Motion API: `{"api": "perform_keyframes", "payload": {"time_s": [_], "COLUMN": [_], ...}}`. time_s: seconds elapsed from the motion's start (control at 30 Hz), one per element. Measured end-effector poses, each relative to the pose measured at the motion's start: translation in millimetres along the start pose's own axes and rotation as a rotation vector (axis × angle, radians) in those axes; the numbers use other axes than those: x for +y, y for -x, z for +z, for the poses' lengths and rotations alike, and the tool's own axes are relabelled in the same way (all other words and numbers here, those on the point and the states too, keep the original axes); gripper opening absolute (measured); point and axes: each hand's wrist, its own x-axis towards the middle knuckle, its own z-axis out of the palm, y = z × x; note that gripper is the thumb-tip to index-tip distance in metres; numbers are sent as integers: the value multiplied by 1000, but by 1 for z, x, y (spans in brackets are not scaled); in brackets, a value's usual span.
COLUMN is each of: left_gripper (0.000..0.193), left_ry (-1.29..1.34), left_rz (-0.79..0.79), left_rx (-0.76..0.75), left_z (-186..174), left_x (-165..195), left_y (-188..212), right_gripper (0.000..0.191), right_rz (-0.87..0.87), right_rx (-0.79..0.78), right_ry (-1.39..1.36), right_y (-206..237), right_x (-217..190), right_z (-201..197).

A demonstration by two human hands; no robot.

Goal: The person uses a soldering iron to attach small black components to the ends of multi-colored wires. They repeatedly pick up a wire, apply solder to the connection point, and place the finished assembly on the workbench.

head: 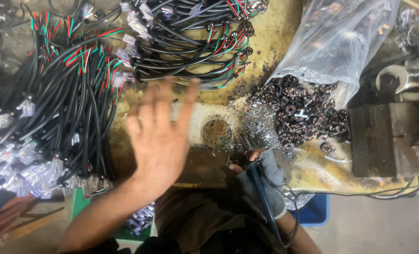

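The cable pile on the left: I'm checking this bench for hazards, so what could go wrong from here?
1. The open left hand sweeps close to the loose cable pile; fingers might snag wires and drag them off.
2. The right hand, in a fingerless glove, grips a dark tool with bare fingertips, near metal shavings that may cut.

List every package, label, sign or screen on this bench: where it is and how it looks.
Clear plastic bag: top right, crumpled, mouth open toward the bench, small black round parts spilling out.
Blue bin: below the bench edge, beside the right hand, only a corner visible.
No labels, signs or screens can be made out.
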Motion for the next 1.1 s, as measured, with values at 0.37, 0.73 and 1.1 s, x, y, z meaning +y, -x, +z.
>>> {"api": "perform_keyframes", "payload": {"time_s": [0.37,0.73,1.1], "left_gripper": [18,26,13], "left_ry": [133,1244,1421], "left_rz": [-460,-119,-210], "left_rx": [130,-729,-343], "left_z": [13,18,20], "left_x": [-97,62,65], "left_y": [80,85,65], "right_gripper": [25,47,56], "right_rz": [303,349,338], "right_rx": [-100,-130,-148], "right_ry": [-149,-571,-453], "right_y": [8,1,0], "right_x": [11,1,-3], "right_z": [-2,-14,-16]}}
